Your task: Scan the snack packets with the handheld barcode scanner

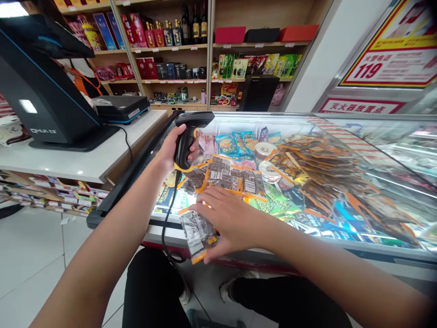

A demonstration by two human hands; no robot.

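Wrapped round the handle of a black barcode scanner (186,143) is my left hand (170,148), with the scanner's head pointing right and its cable hanging down. My right hand (227,214) grips a snack packet (198,232) with orange edges and a printed label, near the front rim of the glass-topped freezer (307,241). Just beyond that hand, similar orange-edged packets (232,175) lie on the glass. A larger heap of these packets (317,159) spreads over the glass to the right. Through the glass, blue and green frozen-food bags and round tubs are visible.
On the left, a white counter (136,132) carries a checkout terminal (51,91) and a flat black scale (119,107). Behind stand shelves (170,48) with bottles and boxes. A person (78,73) is partly hidden behind the terminal. Red-lettered signs (385,68) are at right.
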